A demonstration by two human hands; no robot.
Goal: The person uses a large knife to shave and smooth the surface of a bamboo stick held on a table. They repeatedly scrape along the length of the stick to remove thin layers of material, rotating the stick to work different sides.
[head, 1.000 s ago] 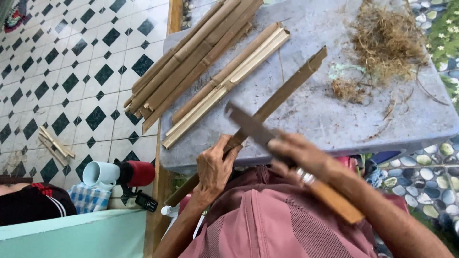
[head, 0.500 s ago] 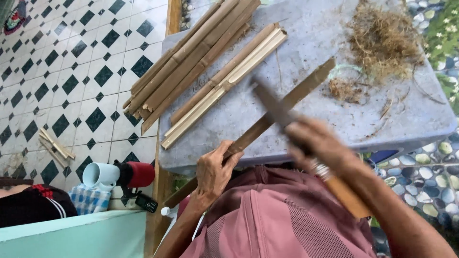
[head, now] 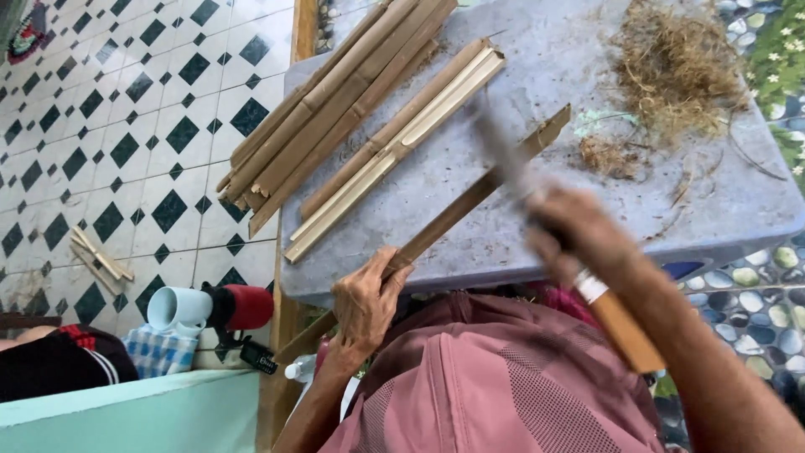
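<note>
My left hand grips a long split bamboo strip near its lower end, holding it slanted across the grey stone slab. My right hand is closed around a long knife with a wooden handle; the blurred blade lies over the strip's upper half. Two bundles of split bamboo pieces rest on the slab: a larger brown one at the left edge and a paler one beside it.
A heap of dry bamboo shavings lies at the slab's far right. Left of it is a black-and-white tiled floor with small bamboo offcuts. A white and red flask and checked cloth sit by a pale green ledge.
My right hand has swung the knife up and to the right along the strip, from near my left hand toward the strip's far end. My left hand keeps its grip.
</note>
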